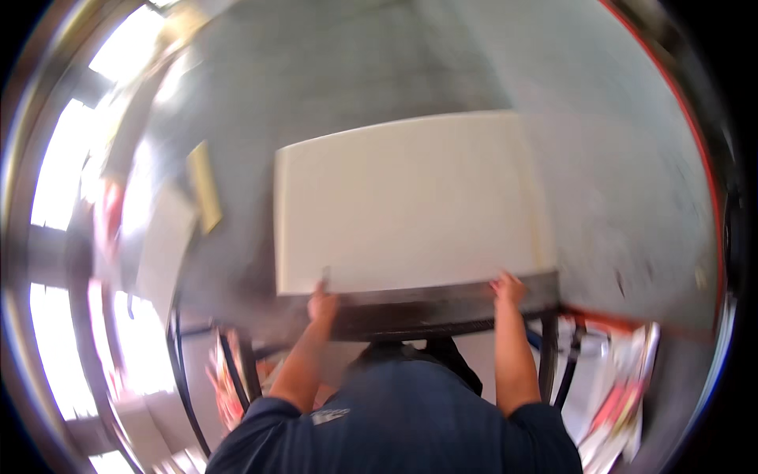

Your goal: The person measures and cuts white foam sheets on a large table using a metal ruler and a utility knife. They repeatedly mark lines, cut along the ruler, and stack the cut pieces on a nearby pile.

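A large cream-coloured board or sheet (403, 205) lies flat on a dark grey tabletop, a little back from its near edge. At the board's near left corner area is my left hand (322, 304), its fingers closed. A small dark thing (326, 273) shows at those fingertips, too blurred to name. My right hand (509, 290) pinches at the board's near edge, towards the right corner. Both forearms reach in from the lower edge, and motion softens the picture.
On the left lie a narrow yellow strip (204, 188) and a pale flat sheet (166, 245). Another grey surface (624, 189) with a red edge extends on the right. Below the table are dark metal legs (547, 359) and colourful papers or packages (620, 403). Bright windows line the far left.
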`<state>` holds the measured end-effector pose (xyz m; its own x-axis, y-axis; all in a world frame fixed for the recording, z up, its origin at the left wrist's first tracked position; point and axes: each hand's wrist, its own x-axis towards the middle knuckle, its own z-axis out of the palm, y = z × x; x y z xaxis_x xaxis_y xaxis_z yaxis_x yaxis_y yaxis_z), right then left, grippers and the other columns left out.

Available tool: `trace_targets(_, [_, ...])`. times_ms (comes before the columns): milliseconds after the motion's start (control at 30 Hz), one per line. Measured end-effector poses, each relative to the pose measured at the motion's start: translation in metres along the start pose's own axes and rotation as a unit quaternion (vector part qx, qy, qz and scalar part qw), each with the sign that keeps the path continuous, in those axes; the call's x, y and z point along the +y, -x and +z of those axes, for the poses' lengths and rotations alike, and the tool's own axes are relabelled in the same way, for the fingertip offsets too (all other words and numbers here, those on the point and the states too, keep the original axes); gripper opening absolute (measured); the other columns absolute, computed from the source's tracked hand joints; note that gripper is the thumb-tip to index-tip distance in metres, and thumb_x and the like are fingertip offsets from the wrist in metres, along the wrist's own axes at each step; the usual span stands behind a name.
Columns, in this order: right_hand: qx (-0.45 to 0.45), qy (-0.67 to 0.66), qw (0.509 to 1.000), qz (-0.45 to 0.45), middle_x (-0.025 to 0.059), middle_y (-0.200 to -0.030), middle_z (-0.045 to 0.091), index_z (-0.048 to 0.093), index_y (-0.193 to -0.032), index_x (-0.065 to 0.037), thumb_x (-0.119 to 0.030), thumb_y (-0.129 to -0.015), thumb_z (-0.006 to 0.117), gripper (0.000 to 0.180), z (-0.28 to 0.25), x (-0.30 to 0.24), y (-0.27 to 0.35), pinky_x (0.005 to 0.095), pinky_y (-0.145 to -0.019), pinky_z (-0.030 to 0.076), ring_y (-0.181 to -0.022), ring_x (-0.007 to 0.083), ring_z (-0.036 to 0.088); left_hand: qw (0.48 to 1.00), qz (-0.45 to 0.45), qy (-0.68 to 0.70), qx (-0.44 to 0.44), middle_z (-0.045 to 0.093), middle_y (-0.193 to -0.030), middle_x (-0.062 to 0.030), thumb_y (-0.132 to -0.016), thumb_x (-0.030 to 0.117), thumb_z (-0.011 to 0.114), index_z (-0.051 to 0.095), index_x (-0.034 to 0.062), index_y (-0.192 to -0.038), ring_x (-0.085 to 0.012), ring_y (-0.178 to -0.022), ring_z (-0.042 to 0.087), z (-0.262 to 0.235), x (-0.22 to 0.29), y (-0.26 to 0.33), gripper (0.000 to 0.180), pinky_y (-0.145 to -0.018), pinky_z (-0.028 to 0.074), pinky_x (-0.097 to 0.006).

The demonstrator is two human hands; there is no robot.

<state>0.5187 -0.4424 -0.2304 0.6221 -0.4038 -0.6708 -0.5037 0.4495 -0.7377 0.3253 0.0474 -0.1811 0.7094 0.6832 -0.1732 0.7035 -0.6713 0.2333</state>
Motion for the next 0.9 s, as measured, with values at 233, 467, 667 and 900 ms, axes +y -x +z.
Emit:
trace_targets(233, [0.053,0.204,0.978,-0.007,0.0078,-0.060,0.059,0.058,-0.070,0.001,-0.013,-0.085,0.062,0.022,0.018,-0.033,0.040,0.0239,-0.038,0.042,-0.046,0.0163,0.057,0.980,-0.160,0.113,0.019,0.065,-0.090,-0.0225,-0.085,0.030,0.055,0.060,0.0086,-0.086,-0.0445,-0.090,0.061,-0.051,0.004,0.036,0.022,-0.078,0.046,-0.054])
trace_targets(467, [0.135,0.278,0.949,-0.068,0.0081,-0.065,0.061,0.059,-0.073,0.000,-0.025,-0.085,0.062,0.028,0.014,-0.022,0.067,0.0268,-0.040,0.045,-0.050,0.0169,0.059,0.945,-0.227,0.191,0.139,0.065,-0.083,-0.0199,-0.090,0.038,0.057,0.061,0.0052,-0.083,-0.0426,-0.084,0.061,-0.074,-0.110,-0.021,0.034,-0.073,0.046,-0.049])
trace_targets(667, [0.170,0.481,0.778,-0.367,0.0127,-0.092,0.070,0.068,-0.094,-0.003,-0.019,-0.079,0.062,0.023,0.053,0.063,0.120,0.0393,-0.072,0.053,-0.084,0.0294,0.066,0.946,-0.134,0.294,0.016,0.067,-0.087,-0.0174,-0.089,0.035,0.060,0.068,0.0116,-0.100,-0.0364,-0.085,0.064,-0.075,-0.152,-0.093,0.027,-0.075,0.048,-0.043])
trace_targets(900, [-0.010,0.612,0.641,-0.463,0.0107,-0.119,0.060,0.061,-0.114,-0.008,-0.018,-0.078,0.066,0.038,0.191,0.136,0.263,0.0422,-0.096,0.044,-0.115,0.0305,0.052,0.912,-0.077,0.379,-0.133,0.068,-0.087,-0.0140,-0.090,0.032,0.058,0.067,0.0103,-0.103,-0.0320,-0.086,0.065,-0.051,-0.166,-0.114,0.027,-0.077,0.049,-0.042])
